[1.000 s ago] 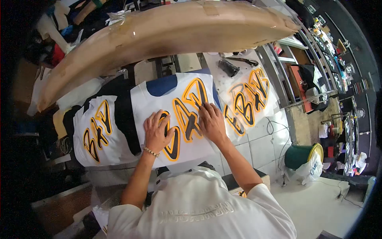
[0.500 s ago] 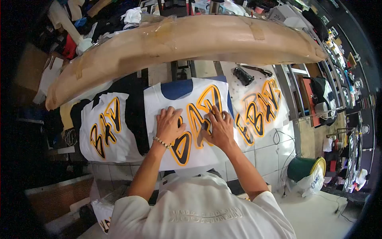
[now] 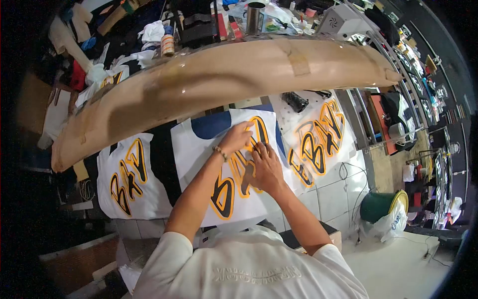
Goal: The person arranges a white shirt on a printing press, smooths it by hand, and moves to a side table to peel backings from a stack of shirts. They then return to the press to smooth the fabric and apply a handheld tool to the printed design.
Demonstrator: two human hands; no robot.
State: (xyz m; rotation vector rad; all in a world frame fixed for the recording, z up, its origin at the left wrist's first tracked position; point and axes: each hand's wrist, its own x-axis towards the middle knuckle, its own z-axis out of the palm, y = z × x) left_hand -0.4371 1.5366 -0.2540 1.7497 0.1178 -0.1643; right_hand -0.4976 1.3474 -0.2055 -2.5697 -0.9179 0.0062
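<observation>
A white fabric panel (image 3: 191, 154) printed with orange-edged black letters lies in front of me over a dark blue piece (image 3: 211, 125). My left hand (image 3: 236, 139) is over the upper part of the lettering, its index finger stretched out towards the last letter. Just to its lower right, my right hand (image 3: 268, 168) rests on the print with fingers bent and slightly apart. Each hand covers part of the letters. A beaded bracelet (image 3: 220, 153) circles my left wrist.
A similar printed white piece (image 3: 132, 174) lies on black cloth to the left. To the right is a sheet with matching lettering (image 3: 318, 144). A long tan taped roll (image 3: 224, 74) spans beyond the panels. A green bin (image 3: 376, 207) stands at lower right.
My left hand has moved right and away from me, from beside the first letter to the last letter. My right hand stays on the print. The camera view has shifted slightly.
</observation>
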